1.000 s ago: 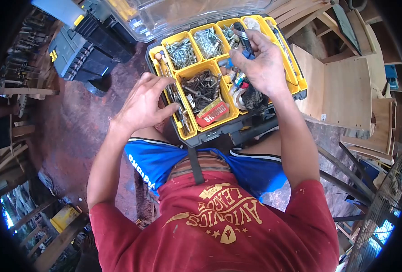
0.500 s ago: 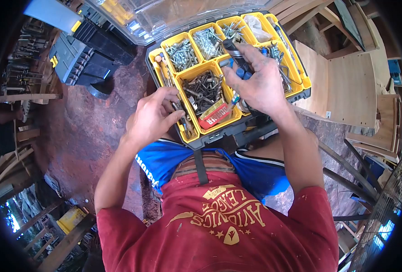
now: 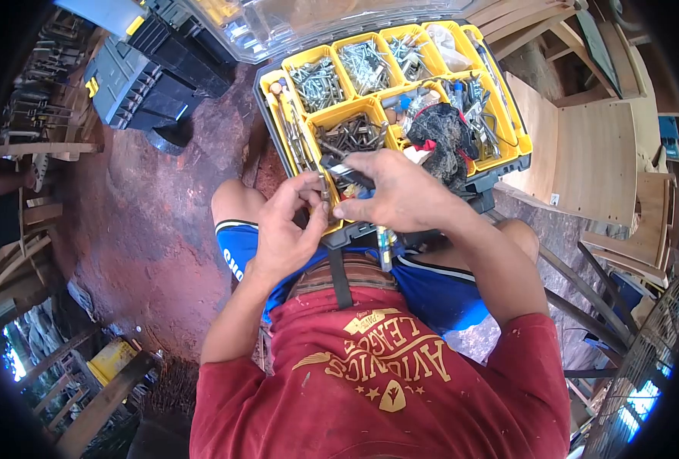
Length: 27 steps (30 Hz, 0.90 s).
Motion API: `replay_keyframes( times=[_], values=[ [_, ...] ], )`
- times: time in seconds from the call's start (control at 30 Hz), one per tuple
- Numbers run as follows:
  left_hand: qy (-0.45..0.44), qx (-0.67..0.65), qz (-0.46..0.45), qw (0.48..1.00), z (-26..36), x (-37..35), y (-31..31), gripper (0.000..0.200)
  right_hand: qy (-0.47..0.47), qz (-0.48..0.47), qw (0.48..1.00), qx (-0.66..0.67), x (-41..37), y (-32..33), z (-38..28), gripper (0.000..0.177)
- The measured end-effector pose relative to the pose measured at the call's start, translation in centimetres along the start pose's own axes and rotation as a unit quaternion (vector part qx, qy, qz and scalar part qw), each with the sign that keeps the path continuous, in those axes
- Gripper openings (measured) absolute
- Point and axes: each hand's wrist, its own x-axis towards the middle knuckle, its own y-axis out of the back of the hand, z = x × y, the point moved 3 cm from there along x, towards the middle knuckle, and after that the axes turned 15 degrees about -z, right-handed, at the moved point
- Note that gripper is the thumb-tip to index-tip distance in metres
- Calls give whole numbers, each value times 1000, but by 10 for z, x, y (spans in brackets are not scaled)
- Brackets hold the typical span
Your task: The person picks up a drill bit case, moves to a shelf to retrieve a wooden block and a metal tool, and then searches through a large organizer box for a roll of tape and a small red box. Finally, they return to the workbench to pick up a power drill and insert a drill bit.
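Observation:
A black organizer case (image 3: 420, 222) with yellow bins lies open across my lap. Over its near left corner, my left hand (image 3: 290, 226) pinches a slim metal bit (image 3: 324, 186) between thumb and fingers. Close beside it, my right hand (image 3: 401, 191) is closed around a black tool with a silver collar (image 3: 347, 173), its end pointing at the bit. A blue and yellow stick-like piece (image 3: 385, 246) shows below the right hand. Dark screws (image 3: 352, 136) fill the bin behind the hands. Long bits lie in the narrow left bin (image 3: 297, 141).
Silvery screws (image 3: 316, 84) sit in the far bins. A dark crumpled cloth (image 3: 440, 138) lies over the right bins. The clear lid (image 3: 278, 30) stands raised behind. A black toolbox (image 3: 144, 92) is on the floor at left, plywood panels (image 3: 592, 157) at right.
My right hand has come left and toward me with the black tool, uncovering the dark cloth. My left hand has shifted right with the bit, and both hands now meet.

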Motion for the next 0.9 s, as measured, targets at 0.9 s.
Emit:
replay_keyframes(
  times=[0.9],
  values=[
    [-92, 675, -98, 726, 22, 96, 93, 24, 19, 74, 996, -49, 6, -25, 3, 19]
  ],
)
